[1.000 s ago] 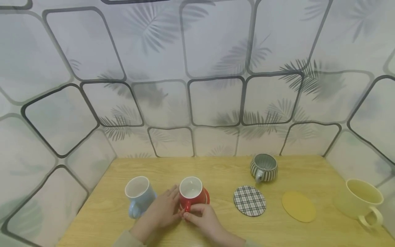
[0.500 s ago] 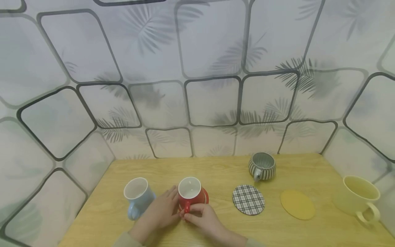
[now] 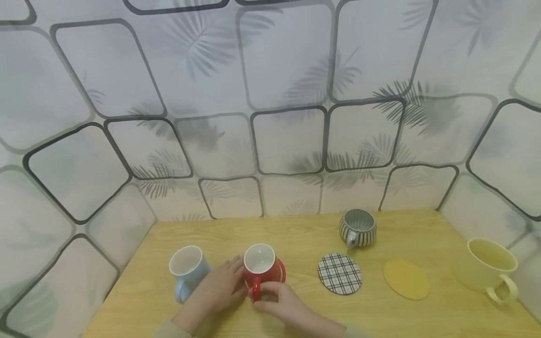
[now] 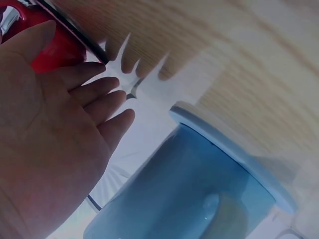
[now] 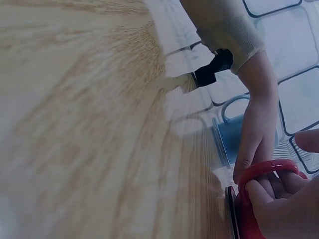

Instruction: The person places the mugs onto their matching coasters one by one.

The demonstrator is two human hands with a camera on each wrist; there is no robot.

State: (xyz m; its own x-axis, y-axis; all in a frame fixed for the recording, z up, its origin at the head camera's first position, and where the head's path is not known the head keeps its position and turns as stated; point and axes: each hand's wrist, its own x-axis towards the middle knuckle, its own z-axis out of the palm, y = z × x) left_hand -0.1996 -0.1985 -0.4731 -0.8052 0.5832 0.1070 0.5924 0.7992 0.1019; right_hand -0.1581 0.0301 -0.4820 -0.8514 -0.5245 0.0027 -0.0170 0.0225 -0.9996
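Left hand point(image 3: 221, 284), fingers extended, grasps nothing; right hand point(image 3: 282, 301), hold unclear, beside red mug point(image 3: 269, 275), upright on red coaster point(image 3: 283, 271), likely stiff, slick, breakable, moderately light, best taken by the handle point(image 3: 256, 285) at the right fingertips.

Right hand point(image 3: 285, 303) loosens: thumb point(image 3: 265, 307), earlier on mug handle point(image 3: 256, 286), now off it, gap wider between thumb and fingers point(image 3: 272, 285).
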